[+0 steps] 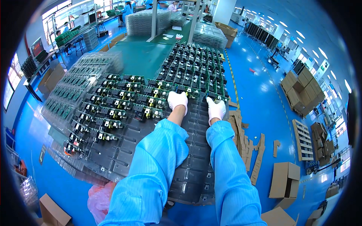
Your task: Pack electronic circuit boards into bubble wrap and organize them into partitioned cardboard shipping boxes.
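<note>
My left hand [178, 101], in a white glove, is closed at the near edge of a dense block of green circuit boards [188, 71] with black parts. My right hand [216, 109], gloved too, grips a board at the block's near right corner. The fingertips are partly hidden among the boards. Beneath both forearms runs a black moulded tray [190, 150] with rows of pockets. To the left, more circuit boards [109, 103] with black and yellow parts stand in rows on a dark tray [113, 150].
Stacked clear plastic trays [68, 90] holding boards stand at the left. More clear trays [147, 22] are piled on the green table [139, 56]. Flattened cardboard [241, 135] and an open carton [284, 180] lie on the blue floor at right. A pink plastic bag [100, 201] sits below.
</note>
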A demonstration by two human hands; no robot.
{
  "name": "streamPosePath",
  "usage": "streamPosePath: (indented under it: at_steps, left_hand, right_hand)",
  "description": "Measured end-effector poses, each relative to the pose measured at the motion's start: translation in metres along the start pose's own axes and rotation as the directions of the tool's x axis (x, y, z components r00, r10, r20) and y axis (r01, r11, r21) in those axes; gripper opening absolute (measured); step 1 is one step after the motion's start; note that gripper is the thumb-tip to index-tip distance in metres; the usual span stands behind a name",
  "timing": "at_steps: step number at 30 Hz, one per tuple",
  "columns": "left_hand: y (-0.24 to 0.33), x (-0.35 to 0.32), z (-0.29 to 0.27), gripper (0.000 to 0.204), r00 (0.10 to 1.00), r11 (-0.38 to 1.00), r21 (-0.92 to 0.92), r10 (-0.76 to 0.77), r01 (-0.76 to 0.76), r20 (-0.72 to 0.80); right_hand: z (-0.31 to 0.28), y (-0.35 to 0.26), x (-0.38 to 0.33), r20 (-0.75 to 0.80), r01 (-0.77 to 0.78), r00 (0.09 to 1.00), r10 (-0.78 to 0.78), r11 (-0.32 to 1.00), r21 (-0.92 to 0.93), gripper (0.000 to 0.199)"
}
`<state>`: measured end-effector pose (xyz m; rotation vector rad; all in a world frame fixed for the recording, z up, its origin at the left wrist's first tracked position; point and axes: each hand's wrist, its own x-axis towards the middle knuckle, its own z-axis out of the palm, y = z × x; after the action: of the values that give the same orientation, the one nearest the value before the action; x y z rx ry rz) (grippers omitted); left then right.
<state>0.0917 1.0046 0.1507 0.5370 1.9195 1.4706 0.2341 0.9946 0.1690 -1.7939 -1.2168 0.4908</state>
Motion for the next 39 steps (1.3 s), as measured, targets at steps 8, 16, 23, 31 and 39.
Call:
streamPosePath:
  at_steps: [8,16,23,31,39]
  left_hand:
    - [-0.012,-0.003,0.019,0.023,0.94,0.969,0.189,0.206,-0.158,-0.273]
    - [-0.024,0.002,0.031,0.028,0.948,0.971,-0.064,0.209,-0.23,-0.242]
    - [-0.025,-0.001,0.02,0.028,0.914,0.953,0.131,0.3,-0.273,-0.274]
    - [-0.004,-0.031,0.026,0.03,0.935,0.964,0.146,0.254,-0.223,-0.246]
    - [-0.005,-0.038,0.027,0.034,0.901,0.936,0.187,0.341,-0.299,-0.267]
  right_hand:
    - [0.003,-0.013,0.001,-0.003,-0.1,0.995,0.1,0.994,-0.046,0.047]
    - [0.011,-0.004,0.003,-0.135,-0.009,0.99,0.029,0.989,0.146,0.044]
    - [0.005,-0.011,-0.017,0.02,0.051,0.999,-0.048,0.972,-0.23,0.037]
    - [-0.031,-0.004,0.007,-0.103,0.111,0.992,-0.072,0.891,0.441,0.038]
    - [-0.199,-0.013,-0.043,-0.092,0.34,0.936,-0.341,0.799,0.497,0.042]
